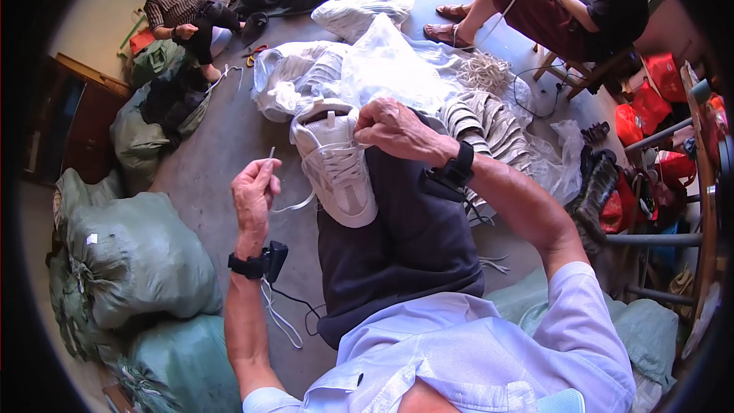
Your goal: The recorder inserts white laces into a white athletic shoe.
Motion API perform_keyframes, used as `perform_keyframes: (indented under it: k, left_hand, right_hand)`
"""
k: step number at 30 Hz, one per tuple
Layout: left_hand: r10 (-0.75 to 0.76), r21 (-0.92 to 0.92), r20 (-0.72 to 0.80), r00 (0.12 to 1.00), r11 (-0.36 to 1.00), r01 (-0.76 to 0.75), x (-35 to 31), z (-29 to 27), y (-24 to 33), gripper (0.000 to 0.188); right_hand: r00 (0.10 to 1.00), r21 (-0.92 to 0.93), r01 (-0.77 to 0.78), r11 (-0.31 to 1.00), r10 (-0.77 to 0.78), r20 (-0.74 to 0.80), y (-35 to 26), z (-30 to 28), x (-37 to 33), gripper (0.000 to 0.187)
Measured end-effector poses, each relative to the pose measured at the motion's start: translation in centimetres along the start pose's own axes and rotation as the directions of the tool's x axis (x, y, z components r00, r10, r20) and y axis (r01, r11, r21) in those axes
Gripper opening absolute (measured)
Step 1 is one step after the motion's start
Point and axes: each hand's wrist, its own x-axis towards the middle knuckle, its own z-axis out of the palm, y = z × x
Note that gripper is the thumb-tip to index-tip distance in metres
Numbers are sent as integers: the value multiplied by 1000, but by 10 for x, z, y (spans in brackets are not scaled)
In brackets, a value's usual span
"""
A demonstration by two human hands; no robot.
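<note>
A white and beige sneaker (333, 160) rests on my dark-trousered leg, its toe pointing toward me and its collar away. White lace crosses its tongue in several rows. Left of the shoe, my left hand (256, 190) is closed in a pinch on a white shoelace (300, 204), whose end sticks up above the fingertips. The slack runs from that hand back to the shoe. My right hand (394, 128) is closed at the shoe's right edge, near the upper eyelets; what its fingertips hold is hidden.
Clear plastic bags (390, 61) and stacked shoe uppers (489, 126) lie beyond the shoe, beside bundled laces (485, 71). Green sacks (145, 252) stand at left. Two seated people work further back. A rack (657, 239) with red bags is at right. Orange-handled scissors (254, 54) lie on the floor.
</note>
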Motion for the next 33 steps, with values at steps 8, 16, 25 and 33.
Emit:
perform_keyframes:
  k: [8,16,25,33]
  left_hand:
    - [229,195,92,969,950,-243,-10,44,21,22]
    - [238,298,97,966,919,-256,-7,52,19,21]
    - [349,427,68,935,836,-344,-1,62,26,21]
    - [737,698,296,608,267,-664,4,61,55,27]
  right_hand:
    - [971,-107,158,982,-174,-163,5,8,-10,16]
    - [977,-99,134,986,-149,-153,4,9,-10,15]
    - [966,-118,168,979,-187,-178,4,10,-10,13]
    - [815,-503,430,750,-562,-140,-6,-2,-11,37]
